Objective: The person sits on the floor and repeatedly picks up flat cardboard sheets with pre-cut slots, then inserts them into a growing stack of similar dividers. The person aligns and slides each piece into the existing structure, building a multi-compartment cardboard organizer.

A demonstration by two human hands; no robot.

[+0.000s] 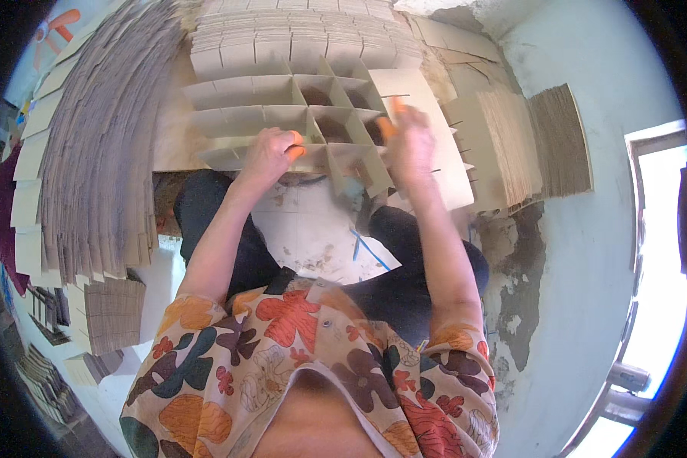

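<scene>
A cardboard divider grid [244,120], made of slotted strips set upright across each other, stands partly assembled in front of me. My left hand [269,156] is closed at the grid's near side, thumb and fingers pinching a cardboard strip; orange covers sit on its fingertips. Over the right side of the grid is my right hand [412,149], smeared by motion, also with orange fingertip covers. Whether it grips a strip is not clear. Just beyond it, a wide pale slotted cardboard sheet [449,177] slants along the grid's right edge.
Tall stacks of cardboard strips [99,153] fill the left. Behind the grid lies another row of slotted strips [305,42]; more bundles [511,145] lean right, near the pale wall [611,99]. A blue strap [374,250] lies on the floor between my legs.
</scene>
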